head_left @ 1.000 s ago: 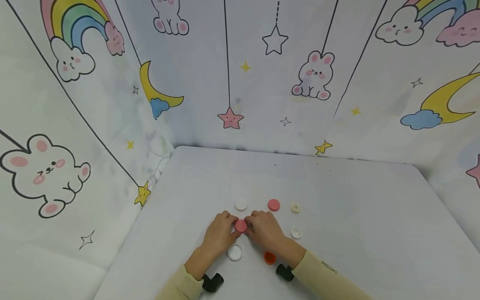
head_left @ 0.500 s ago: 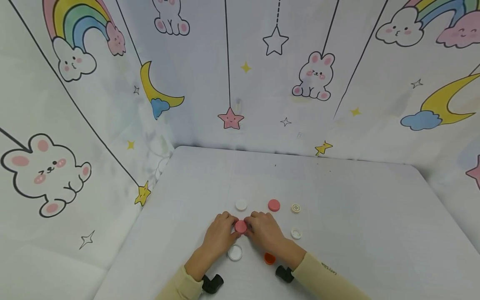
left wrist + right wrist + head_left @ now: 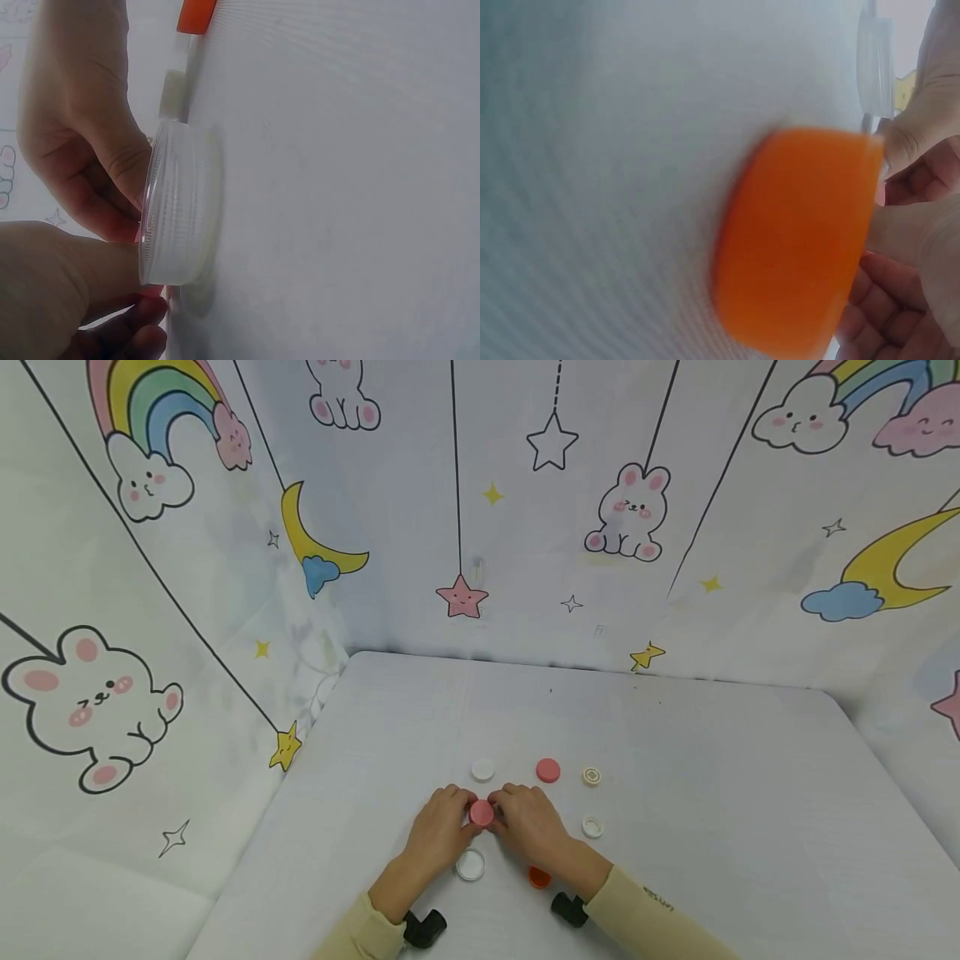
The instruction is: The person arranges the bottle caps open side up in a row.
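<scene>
Left hand [image 3: 438, 827] and right hand [image 3: 532, 824] pinch a pink cap [image 3: 482, 813]. Handling seems unfinished; beyond them, a white disc [image 3: 482, 770] lies untouched.

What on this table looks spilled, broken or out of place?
Nothing looks spilled or broken. The left hand and right hand hold a pink cap, and the clear cap lies flat. The only slight oddity: dark specks on the table near its far edge, too small to identify.

Btwn L fingers [image 3: 466, 799] & R fingers [image 3: 501, 800]: pink disc [image 3: 482, 813], smooth plast. Nr L: clear ring [image 3: 178, 210], ribbed plast. Nr R: orange cup [image 3: 799, 240], smooth plast. Counter [image 3: 337, 187] matt.
</scene>
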`<state>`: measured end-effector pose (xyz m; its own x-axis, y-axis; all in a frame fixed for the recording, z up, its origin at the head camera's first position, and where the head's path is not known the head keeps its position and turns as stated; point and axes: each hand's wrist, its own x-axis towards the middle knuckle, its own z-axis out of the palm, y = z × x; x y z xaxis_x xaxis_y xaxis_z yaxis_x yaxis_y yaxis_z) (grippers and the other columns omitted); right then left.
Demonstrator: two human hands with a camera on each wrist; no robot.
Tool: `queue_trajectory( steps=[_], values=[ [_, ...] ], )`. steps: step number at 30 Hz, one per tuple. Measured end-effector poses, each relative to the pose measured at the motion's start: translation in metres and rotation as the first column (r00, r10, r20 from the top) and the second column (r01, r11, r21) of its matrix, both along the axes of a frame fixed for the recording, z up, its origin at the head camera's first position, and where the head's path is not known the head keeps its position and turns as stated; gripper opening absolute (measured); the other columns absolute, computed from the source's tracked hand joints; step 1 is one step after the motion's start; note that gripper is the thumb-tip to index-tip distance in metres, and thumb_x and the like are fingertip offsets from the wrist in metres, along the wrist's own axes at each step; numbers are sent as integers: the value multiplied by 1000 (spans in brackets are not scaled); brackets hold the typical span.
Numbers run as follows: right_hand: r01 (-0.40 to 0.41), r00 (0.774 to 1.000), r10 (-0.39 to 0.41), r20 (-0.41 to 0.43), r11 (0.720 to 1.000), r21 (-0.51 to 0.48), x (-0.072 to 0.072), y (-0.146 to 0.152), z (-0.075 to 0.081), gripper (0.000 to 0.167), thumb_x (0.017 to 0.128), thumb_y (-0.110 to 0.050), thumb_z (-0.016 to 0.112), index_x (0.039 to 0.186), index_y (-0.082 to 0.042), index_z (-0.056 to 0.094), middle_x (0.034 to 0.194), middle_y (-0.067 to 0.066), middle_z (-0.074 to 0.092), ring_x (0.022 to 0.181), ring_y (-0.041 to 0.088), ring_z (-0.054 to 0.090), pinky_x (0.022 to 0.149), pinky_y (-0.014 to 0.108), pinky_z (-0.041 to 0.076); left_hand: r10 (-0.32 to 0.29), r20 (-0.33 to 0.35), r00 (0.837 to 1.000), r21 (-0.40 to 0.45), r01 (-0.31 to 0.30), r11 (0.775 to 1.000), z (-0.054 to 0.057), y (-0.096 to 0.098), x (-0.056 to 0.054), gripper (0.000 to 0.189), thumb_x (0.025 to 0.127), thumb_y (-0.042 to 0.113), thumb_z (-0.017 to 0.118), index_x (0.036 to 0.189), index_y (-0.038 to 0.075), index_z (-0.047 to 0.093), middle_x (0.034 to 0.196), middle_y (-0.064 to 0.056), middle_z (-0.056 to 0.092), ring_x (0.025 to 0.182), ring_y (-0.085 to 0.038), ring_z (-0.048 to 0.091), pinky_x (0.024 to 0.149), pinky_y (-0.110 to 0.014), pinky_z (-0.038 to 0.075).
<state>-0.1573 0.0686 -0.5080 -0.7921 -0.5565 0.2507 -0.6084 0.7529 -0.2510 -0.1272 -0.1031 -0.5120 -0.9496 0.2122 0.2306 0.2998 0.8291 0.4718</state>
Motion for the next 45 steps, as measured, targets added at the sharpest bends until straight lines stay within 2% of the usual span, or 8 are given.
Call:
queue_trajectory(
  steps=[4, 12, 26, 31, 38, 45],
  values=[
    [1, 1000, -1, -6, 1000, -10, 1, 0, 0, 25, 80, -27, 81, 96, -12, 70, 75, -5, 59, 67, 9, 51, 61, 25, 41, -8, -10, 1000, 9, 8, 1000, -1, 0, 1, 30, 76, 13, 83, 98, 5, 65, 90, -4, 60, 81, -18, 54, 70, -31, 46],
    [6, 1000, -6, 14, 1000, -8, 2, 1, -1, 28, 81, -28, 80, 99, -12, 66, 79, -3, 61, 69, 10, 52, 64, 26, 45, -17, -26, 1000, 21, 17, 1000, -2, 1, 2, 32, 76, 12, 83, 101, 5, 63, 90, -4, 61, 81, -16, 54, 70, -30, 47],
    [16, 999, -16, 28, 1000, -15, 4, 1, -1, 29, 81, -26, 80, 102, -11, 66, 83, -2, 62, 72, 10, 54, 66, 27, 47, -22, 38, 999, 18, 21, 1000, -1, 1, 2, 34, 81, 15, 80, 110, 5, 66, 92, -1, 64, 84, -14, 56, 72, -28, 48],
    [19, 999, -19, 30, 1000, -17, 4, 2, 0, 30, 81, -27, 80, 102, -11, 66, 85, -2, 63, 73, 11, 54, 67, 27, 48, -22, 32, 999, 19, 22, 1000, -2, 2, 1, 34, 81, 15, 80, 110, 4, 66, 94, -2, 64, 85, -16, 57, 72, -29, 49],
    [28, 996, -29, 83, 1000, 4, 4, 1, 2, 31, 82, -26, 80, 105, -10, 66, 87, -1, 64, 74, 11, 56, 71, 28, 50, -18, 22, 1000, 9, 18, 1000, -1, 3, 2, 34, 81, 17, 80, 110, 5, 66, 96, -3, 65, 87, -17, 59, 75, -31, 50],
    [6, 998, -7, 61, 1000, 24, 4, 1, 1, 31, 81, -26, 80, 105, -9, 68, 84, -1, 62, 71, 11, 55, 67, 26, 49, -25, 18, 1000, 6, 25, 1000, 1, 3, 4, 36, 78, 12, 82, 108, 2, 66, 96, -5, 65, 88, -19, 59, 76, -33, 50]
  ],
)
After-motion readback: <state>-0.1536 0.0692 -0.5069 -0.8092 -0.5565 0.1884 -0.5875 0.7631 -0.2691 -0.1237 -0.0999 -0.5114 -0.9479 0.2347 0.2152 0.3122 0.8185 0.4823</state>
